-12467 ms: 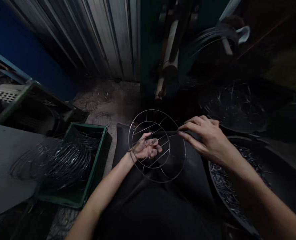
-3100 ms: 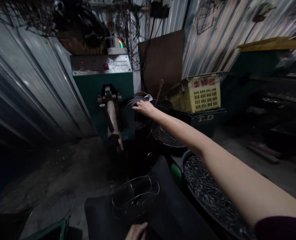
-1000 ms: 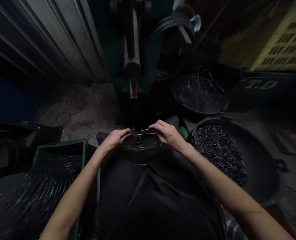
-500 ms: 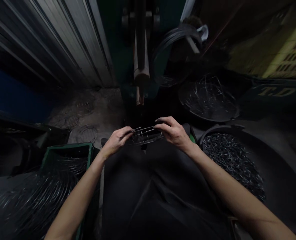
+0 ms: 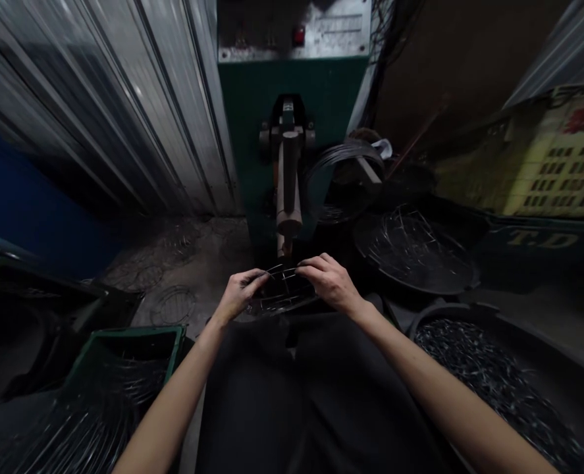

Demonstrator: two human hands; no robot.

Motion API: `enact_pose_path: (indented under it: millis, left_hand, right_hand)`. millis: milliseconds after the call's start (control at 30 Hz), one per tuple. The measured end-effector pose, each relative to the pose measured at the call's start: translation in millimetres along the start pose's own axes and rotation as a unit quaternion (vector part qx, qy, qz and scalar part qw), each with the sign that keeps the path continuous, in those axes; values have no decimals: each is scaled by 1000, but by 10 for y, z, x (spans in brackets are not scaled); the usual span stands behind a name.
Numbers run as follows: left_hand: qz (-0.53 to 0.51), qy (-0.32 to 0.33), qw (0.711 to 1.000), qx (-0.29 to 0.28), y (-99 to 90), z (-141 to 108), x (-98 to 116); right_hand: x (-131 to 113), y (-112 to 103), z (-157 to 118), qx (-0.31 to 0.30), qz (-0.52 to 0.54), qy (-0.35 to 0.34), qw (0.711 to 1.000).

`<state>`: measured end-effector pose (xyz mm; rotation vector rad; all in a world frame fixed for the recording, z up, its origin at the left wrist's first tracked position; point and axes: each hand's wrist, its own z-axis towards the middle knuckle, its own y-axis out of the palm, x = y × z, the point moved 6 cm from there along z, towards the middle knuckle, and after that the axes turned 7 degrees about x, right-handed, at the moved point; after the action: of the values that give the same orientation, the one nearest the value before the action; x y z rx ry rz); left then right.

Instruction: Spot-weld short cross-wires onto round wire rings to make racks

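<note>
Between my hands is a round wire rack (image 5: 286,299) with thin crossing bars, held tilted in front of a green machine (image 5: 242,118). My left hand (image 5: 239,291) pinches its left edge between thumb and fingers. On the other side, my right hand (image 5: 330,282) is closed on the upper right edge of the wire, fingertips pointing left. Just beyond the rack, the machine's copper-coloured electrode tip (image 5: 284,245) sticks out below a thick metal arm (image 5: 290,184). Whether the wire touches the tip I cannot tell.
A green crate (image 5: 124,332) and many bent wires (image 5: 84,428) lie at left. Short metal pieces (image 5: 479,368) fill a black basin at right. Behind it stands a pan of wire (image 5: 410,250), near a yellow crate (image 5: 558,164). A wire coil (image 5: 341,155) hangs beside the machine.
The view has tilted up, so the machine's panel now shows. Both hands have moved forward with the wire rack, closer to the electrode tip. Their hold looks the same.
</note>
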<state>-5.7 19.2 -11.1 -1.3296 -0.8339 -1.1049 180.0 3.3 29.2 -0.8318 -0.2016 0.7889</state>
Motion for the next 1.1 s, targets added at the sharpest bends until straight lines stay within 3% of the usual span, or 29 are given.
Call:
enact_pose_path:
  millis: [367,600,867,1100]
  left_hand:
    - [7,46,999,25,39,268,-26]
    - [6,58,998,31,64,294,-61]
    - [-14,49,998,45,66,349,-135]
    - [-42,20,999,18,87,404,-111]
  right_hand:
    - [190,63,84,43,50,30,997]
    - [224,43,60,46,60,35,996]
    - [294,125,67,34,68,44,996]
    - [312,121,108,38,63,38,997]
